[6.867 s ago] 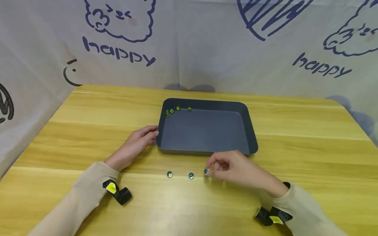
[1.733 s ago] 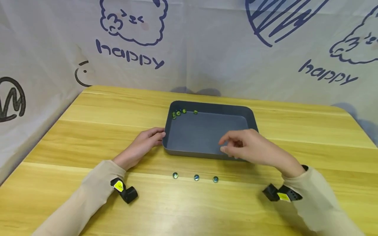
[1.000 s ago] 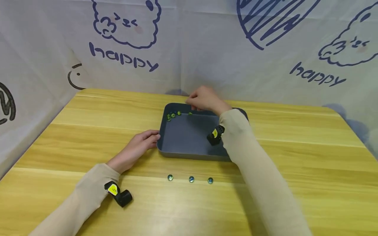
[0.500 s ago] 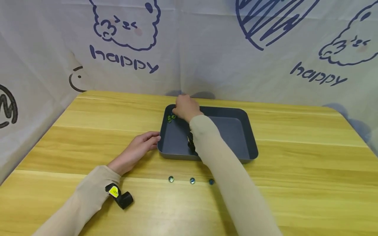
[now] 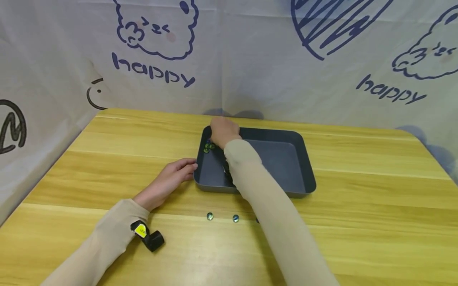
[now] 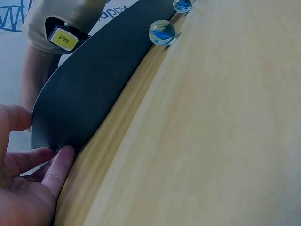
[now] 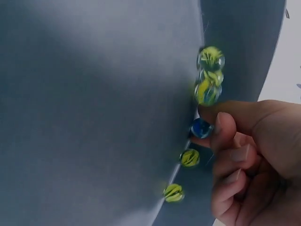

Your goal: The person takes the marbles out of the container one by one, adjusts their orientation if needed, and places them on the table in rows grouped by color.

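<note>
A dark grey tray (image 5: pixel 286 159) stands on the wooden table. My left hand (image 5: pixel 171 174) touches its left side, thumb and fingertips against the wall near the front corner in the left wrist view. My right hand (image 5: pixel 224 131) reaches into the back left corner. There, in the right wrist view, its fingertips close around a blue marble (image 7: pixel 201 128) beside the tray wall. Several yellow-green marbles lie along that edge, among them one marble (image 7: pixel 189 157) just below the fingers and another marble (image 7: pixel 173 192) further down. The right hand hides part of the corner in the head view.
In front of the tray, a green-tinted marble (image 5: pixel 210 216) and a blue-streaked marble (image 5: pixel 235 218) lie spaced in a row. A third marble (image 5: pixel 257 220) is mostly covered by the right sleeve (image 5: pixel 279 214). A patterned cloth (image 5: pixel 250 59) hangs behind the table.
My right hand set the third marble down at the row's right end, then moved over the tray into its back left corner, where its fingers now close on a blue marble. The left hand stays.
</note>
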Tool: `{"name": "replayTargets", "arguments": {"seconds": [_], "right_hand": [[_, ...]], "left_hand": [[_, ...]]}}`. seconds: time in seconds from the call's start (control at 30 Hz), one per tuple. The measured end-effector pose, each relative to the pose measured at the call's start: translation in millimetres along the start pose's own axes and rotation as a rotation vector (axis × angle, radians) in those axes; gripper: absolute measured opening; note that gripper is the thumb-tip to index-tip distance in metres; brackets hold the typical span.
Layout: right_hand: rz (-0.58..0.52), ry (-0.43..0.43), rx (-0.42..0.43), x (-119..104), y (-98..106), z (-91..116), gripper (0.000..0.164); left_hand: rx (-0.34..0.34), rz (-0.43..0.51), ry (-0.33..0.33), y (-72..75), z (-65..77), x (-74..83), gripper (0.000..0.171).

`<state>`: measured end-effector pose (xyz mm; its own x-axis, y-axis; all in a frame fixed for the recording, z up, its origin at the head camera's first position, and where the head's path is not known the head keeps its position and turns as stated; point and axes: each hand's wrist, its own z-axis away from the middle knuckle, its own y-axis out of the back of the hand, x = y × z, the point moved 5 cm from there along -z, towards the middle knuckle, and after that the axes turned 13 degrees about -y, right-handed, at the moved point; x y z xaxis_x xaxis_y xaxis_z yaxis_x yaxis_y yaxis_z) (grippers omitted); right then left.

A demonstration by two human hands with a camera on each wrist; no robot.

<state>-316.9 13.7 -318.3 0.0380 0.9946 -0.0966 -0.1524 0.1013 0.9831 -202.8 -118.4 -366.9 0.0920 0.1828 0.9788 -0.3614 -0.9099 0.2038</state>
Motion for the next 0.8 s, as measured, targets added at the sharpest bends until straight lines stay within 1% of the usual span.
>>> {"name": "replayTargets", "arguments": {"seconds": [0.1, 0.33, 0.43, 0.57, 0.63, 0.7, 0.8], "right_hand": [[-0.040, 0.010, -0.036, 5.9, 2.5, 0.8, 0.011], [-0.214, 0.041, -0.112, 23.8, 17.4, 4.9, 0.028], [-0.239, 0.083, -0.129, 30.9, 23.9, 7.4, 0.039], [-0.273, 0.176, -0.139, 36.4, 34.3, 16.5, 0.049], [-0.308, 0.224, -0.143, 38.8, 40.9, 24.5, 0.050], [-0.350, 0.270, -0.139, 41.7, 48.4, 34.7, 0.046], [-0.461, 0.288, -0.170, 48.5, 56.5, 50.3, 0.030]], "left_hand": [[0.000, 0.000, 0.005, 0.1, -0.2, -0.1, 0.053], [0.003, 0.002, 0.011, 0.7, -0.2, -0.8, 0.051], [0.005, -0.001, 0.009, 1.0, 0.1, 0.0, 0.052], [0.004, 0.000, 0.012, 1.0, 0.8, 0.5, 0.054], [0.003, 0.003, 0.011, 1.0, 0.8, 0.1, 0.054], [0.004, 0.002, 0.014, 1.1, 0.6, -0.7, 0.054], [0.004, -0.003, 0.017, 1.3, 0.1, -2.0, 0.054]]}}
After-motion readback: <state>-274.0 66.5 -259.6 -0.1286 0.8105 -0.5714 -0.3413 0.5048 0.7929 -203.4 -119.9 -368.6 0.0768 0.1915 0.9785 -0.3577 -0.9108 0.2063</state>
